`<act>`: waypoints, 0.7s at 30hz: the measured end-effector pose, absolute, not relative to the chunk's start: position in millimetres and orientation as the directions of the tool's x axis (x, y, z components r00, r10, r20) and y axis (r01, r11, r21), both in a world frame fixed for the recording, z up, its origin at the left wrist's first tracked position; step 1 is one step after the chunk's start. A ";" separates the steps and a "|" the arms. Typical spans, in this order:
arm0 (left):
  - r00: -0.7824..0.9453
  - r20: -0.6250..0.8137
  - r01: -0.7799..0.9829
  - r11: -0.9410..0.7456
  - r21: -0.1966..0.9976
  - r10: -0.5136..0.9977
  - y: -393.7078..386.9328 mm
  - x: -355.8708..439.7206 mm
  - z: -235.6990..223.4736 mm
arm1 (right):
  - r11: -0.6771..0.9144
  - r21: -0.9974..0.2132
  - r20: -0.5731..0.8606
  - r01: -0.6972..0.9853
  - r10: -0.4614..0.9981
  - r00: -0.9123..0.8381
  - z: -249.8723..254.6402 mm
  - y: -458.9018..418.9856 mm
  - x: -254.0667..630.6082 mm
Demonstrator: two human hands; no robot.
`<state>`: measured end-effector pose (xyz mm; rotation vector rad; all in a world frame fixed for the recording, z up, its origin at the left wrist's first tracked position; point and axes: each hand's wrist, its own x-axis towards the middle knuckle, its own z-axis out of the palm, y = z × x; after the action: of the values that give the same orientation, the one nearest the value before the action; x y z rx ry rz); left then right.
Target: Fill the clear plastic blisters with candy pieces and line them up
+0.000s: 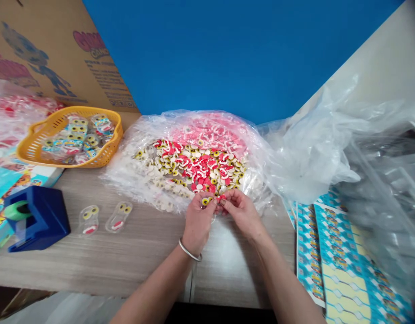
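Observation:
My left hand [198, 220] pinches a round yellow-and-white candy eye [205, 201] between its fingertips. Beside it, my right hand [239, 212] holds a small red piece [221, 198], probably a candy lip. Both hands are at the near edge of a clear plastic bag [133, 175] lying on the wooden table [143, 263]. Inside are a heap of candy eyes [167, 164] and red-and-white candy lips [200, 168]. Two sealed clear packets [88, 220] [118, 217], each with two eyes and a lip, lie left of my hands.
A yellow plastic basket [72, 111] of filled packets stands at the left. A blue tape dispenser [37, 218] is near the left edge. Printed blue card sheets [338, 256] and crumpled plastic film [315, 148] lie right. A cardboard box [59, 54] and blue wall [227, 54] stand behind.

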<state>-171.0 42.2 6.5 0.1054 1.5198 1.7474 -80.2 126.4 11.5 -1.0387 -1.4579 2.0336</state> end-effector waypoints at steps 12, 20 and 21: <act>-0.633 -0.505 -0.628 -0.006 0.779 0.587 44.0 -176.1 18.9 | -0.522 -0.848 -0.403 -0.088 0.745 -0.532 13.9 135.7 -73.9; -0.641 -0.466 -0.648 -0.105 0.754 0.609 41.9 -180.7 19.3 | 0.064 -0.995 0.033 0.071 0.926 -0.376 16.6 146.7 -77.3; -0.628 -0.469 -0.658 -0.101 0.746 0.621 42.1 -178.3 20.6 | 0.169 -0.977 0.101 0.133 0.905 -0.414 19.2 145.5 -78.8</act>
<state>-178.3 42.1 20.6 -0.0445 1.2805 1.8496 -78.8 145.5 19.2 -0.9968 -1.7038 1.3134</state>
